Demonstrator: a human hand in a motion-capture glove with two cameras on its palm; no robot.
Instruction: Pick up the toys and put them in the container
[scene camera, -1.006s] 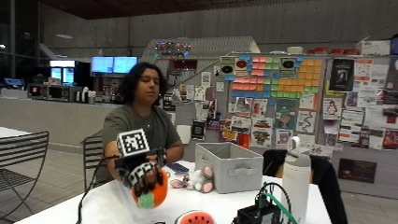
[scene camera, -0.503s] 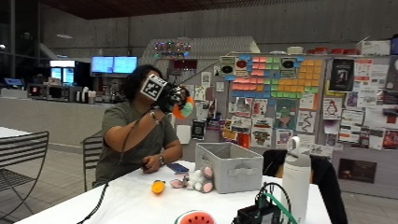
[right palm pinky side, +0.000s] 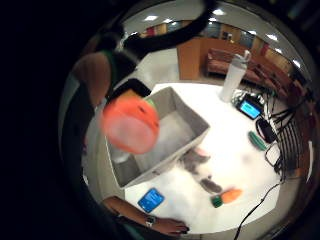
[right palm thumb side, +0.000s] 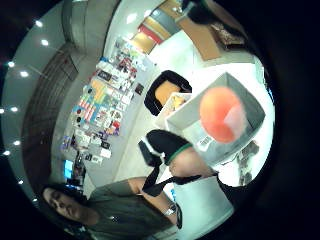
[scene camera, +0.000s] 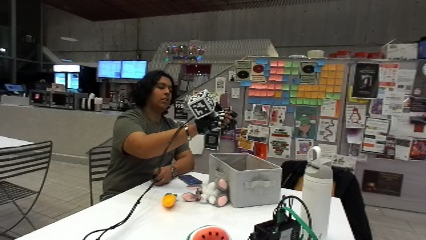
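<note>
My gloved right hand (scene camera: 214, 120) is raised at head height, a little short of the grey fabric container (scene camera: 249, 180) and well above it, fingers spread. In both palm views a round orange toy (right palm pinky side: 130, 125) (right palm thumb side: 222, 114) hangs in the air between the palm and the open container (right palm pinky side: 197, 122). No finger shows around the toy. It is not visible in the outside view. On the table beside the container lie a white and pink plush toy (scene camera: 212, 192) and a small yellow-orange toy (scene camera: 169, 200).
A watermelon toy (scene camera: 208, 233) sits at the table's near edge. A blue phone (scene camera: 190, 180) lies by the person's bare left hand (scene camera: 162, 175). A tall white bottle (scene camera: 317, 187) and black electronics (scene camera: 279, 227) stand right of the container.
The hand rose from the table with the orange toy, then moved right towards the container. The toy has left the fingers and now hangs over the container.
</note>
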